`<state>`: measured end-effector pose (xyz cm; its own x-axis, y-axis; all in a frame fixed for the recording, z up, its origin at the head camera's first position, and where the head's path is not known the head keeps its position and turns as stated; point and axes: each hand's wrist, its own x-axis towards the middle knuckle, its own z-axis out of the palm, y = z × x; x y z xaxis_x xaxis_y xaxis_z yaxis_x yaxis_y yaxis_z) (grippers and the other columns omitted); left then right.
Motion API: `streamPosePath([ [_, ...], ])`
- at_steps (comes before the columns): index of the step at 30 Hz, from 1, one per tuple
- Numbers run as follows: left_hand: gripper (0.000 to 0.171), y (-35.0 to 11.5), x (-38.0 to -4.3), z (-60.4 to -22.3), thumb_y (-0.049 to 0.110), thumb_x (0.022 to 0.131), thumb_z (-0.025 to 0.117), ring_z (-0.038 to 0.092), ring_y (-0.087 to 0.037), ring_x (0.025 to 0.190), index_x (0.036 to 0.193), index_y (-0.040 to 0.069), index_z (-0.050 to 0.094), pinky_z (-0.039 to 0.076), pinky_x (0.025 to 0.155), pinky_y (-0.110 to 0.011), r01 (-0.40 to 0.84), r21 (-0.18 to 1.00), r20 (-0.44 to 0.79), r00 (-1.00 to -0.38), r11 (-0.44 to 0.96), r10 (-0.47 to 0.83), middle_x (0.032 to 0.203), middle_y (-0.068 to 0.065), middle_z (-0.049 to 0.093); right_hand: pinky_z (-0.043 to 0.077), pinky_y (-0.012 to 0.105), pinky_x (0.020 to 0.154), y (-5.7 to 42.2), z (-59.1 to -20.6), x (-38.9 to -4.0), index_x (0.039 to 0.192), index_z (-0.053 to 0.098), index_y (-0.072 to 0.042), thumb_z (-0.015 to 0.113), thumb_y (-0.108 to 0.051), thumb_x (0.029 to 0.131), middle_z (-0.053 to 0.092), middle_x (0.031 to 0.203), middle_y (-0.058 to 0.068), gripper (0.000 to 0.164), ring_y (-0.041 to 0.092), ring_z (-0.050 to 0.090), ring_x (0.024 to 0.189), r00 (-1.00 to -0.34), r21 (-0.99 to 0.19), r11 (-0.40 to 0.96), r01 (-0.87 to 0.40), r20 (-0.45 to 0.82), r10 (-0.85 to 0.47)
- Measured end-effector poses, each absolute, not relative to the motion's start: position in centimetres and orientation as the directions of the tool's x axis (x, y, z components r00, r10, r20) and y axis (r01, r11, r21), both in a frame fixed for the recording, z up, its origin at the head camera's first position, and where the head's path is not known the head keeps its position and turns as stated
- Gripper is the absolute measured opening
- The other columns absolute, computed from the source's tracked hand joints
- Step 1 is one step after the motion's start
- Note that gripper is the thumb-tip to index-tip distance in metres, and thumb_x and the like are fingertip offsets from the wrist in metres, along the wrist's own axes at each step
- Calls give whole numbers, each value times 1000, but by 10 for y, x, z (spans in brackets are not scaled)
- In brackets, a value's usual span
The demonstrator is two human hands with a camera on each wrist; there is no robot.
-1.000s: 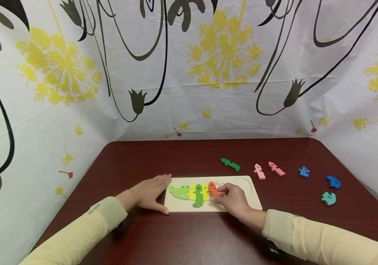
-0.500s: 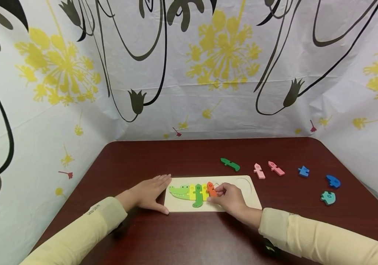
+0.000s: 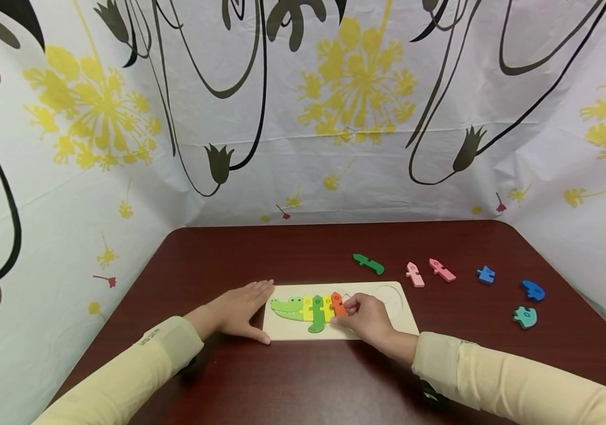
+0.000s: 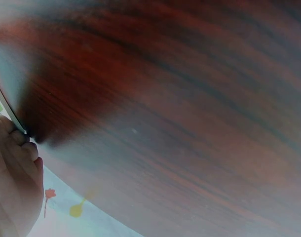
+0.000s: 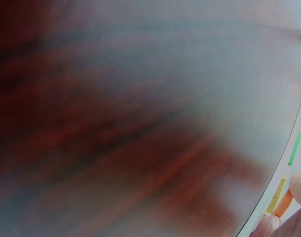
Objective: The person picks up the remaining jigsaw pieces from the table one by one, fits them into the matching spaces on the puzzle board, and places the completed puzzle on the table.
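Observation:
A pale wooden puzzle board [image 3: 292,334] lies on the table, with crocodile pieces set in its left half. The light green head piece [image 3: 288,309] is at the left, followed by yellow body pieces [image 3: 308,308] and a green leg piece [image 3: 318,314]. My right hand [image 3: 371,319] pinches an orange puzzle piece [image 3: 338,303] beside the second yellow piece. In the right wrist view the fingers [image 5: 299,187] show at the lower right edge, by the orange piece [image 5: 283,202]. My left hand [image 3: 241,310] rests at the board's left edge, fingers straight and thumb spread.
Loose puzzle pieces lie beyond and right of the board: a dark green one [image 3: 368,263], two pink ones [image 3: 414,274], two blue ones [image 3: 534,290] and a teal one [image 3: 525,317]. A patterned cloth [image 3: 282,118] hangs around the dark red table [image 3: 271,254].
My right hand has shifted slightly left with the orange piece, bringing it up against the yellow piece. The left hand stays at the board's edge.

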<state>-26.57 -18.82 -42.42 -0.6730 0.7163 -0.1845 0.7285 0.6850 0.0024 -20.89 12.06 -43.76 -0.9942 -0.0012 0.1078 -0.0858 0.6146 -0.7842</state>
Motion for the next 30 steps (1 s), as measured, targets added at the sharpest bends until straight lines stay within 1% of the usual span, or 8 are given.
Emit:
streamPosePath([
  [23, 121, -190, -266, -425, 89, 74, 38, 11, -23, 147, 156, 4, 14, 17, 116, -35, 732, 7, -181, -669, 681, 721, 161, -12, 11, 40, 28, 60, 121, -435, -211, 80, 63, -4, 90, -14, 67, 54, 71, 2, 31, 15, 48, 67, -998, -781, 622, -58, 69, -6],
  [30, 121, -190, -267, -425, 90, 74, 38, 11, -23, 147, 156, 4, 13, 16, 117, -35, 736, 6, -181, -665, 677, 725, 161, -12, 11, 41, 27, 60, 121, -435, -209, 79, 63, -4, 91, -14, 65, 54, 70, 0, 32, 14, 48, 65, -998, -773, 632, -58, 70, -5],
])
